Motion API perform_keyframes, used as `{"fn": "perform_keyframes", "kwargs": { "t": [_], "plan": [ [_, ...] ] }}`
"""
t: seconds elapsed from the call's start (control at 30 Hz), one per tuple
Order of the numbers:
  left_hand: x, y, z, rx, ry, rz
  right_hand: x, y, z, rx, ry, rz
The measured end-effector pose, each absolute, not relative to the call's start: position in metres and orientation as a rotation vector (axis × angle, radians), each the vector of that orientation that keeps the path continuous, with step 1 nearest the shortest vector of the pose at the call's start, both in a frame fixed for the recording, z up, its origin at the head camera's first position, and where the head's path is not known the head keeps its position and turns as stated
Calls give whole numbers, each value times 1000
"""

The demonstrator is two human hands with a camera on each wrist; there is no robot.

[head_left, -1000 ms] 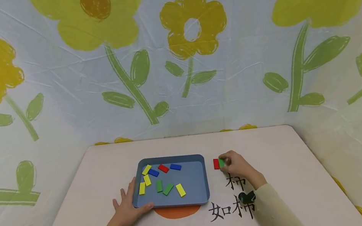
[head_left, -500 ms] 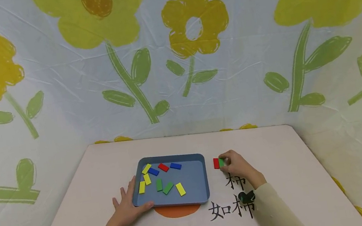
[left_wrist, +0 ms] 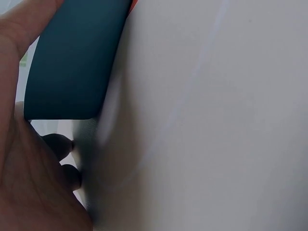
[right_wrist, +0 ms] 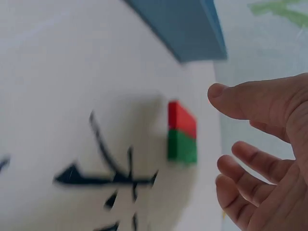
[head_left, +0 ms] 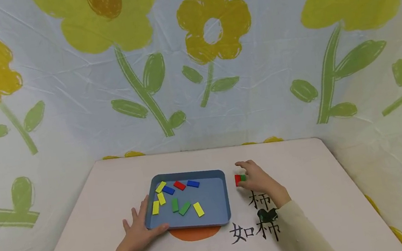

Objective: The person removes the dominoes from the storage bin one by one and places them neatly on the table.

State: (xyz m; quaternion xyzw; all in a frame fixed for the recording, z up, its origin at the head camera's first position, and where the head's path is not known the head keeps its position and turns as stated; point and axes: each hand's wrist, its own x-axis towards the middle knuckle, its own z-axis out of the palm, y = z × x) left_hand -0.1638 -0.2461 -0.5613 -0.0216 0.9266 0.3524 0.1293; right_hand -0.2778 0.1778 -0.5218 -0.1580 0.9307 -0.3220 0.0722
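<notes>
Beside the tray's right side, a red block (head_left: 237, 180) and a green block (head_left: 243, 177) lie side by side on the table. My right hand (head_left: 258, 179) hovers over them with thumb and fingers spread. The right wrist view shows the red block (right_wrist: 183, 118) touching the green block (right_wrist: 183, 146), and the hand is apart from both. A blue tray (head_left: 211, 199) bears several yellow, blue, red and green blocks. At its near left corner rests my left hand (head_left: 139, 235), fingers spread along the left side and thumb along the front rim. The left wrist view shows this hand against the tray wall (left_wrist: 77, 67).
The pale table cover (head_left: 311, 195) carries black printed characters (head_left: 244, 232) and an orange shape (head_left: 197, 233) in front of the tray. A flower-printed cloth (head_left: 270, 68) rises behind the table and at both sides.
My right fingers have let go of the green block and spread apart, lifting slightly. The green block stays against the red one. My left hand keeps its place at the tray.
</notes>
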Motion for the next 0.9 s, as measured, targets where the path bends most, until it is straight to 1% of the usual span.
{"fn": "perform_keyframes", "kwargs": {
  "t": [0.4,0.7,0.9],
  "plan": [
    [-165,-245,-565,-57,2704,1050,-274,112,-500,-718,2853,-796],
    [-161,-245,-563,-44,2713,1084,-273,69,-487,-1005,2679,-572],
    [-163,-246,-562,-45,2698,1076,-269,48,-492,-1021,2550,-369]
  ]
}}
